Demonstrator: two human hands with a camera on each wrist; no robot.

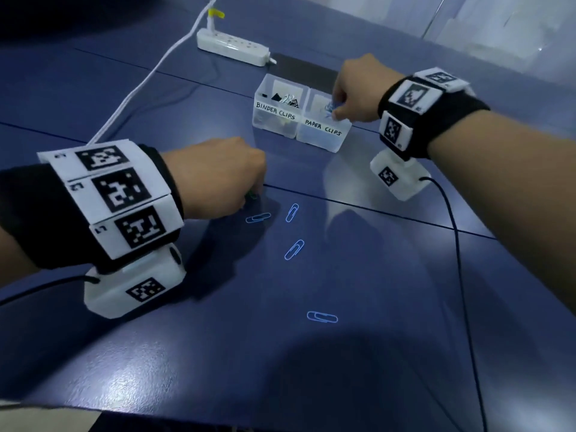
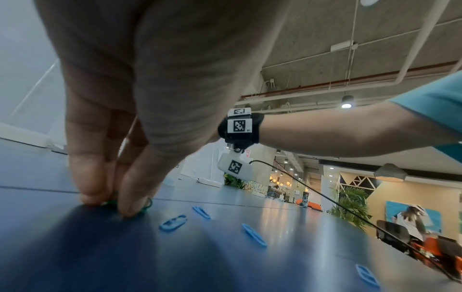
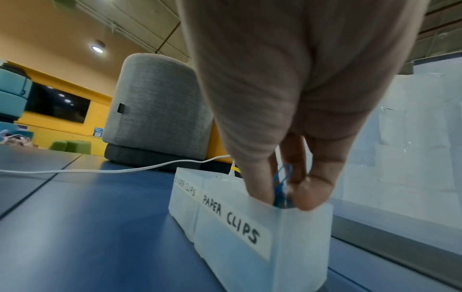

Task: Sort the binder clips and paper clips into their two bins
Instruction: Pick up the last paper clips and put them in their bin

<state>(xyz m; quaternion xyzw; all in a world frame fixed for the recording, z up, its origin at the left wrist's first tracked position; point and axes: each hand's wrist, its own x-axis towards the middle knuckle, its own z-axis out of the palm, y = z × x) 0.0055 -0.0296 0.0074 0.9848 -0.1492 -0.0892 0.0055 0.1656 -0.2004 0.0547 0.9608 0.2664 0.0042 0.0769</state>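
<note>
A blue paper clip (image 1: pixel 322 317) lies nearest on the blue table (image 1: pixel 374 353), its long axis running left to right. Farther off, three more blue clips (image 1: pixel 294 249) lie between the hands, two with the long axis slanting far-right and one almost left-right. The left hand (image 1: pixel 218 177) pinches a green clip (image 2: pixel 111 202) flat against the table. The right hand (image 1: pixel 358 88) grips a blue clip (image 3: pixel 282 183) upright, long axis vertical, over the PAPER CLIPS bin (image 1: pixel 322 132). The BINDER CLIPS bin (image 1: pixel 274 120) touches its left side.
</note>
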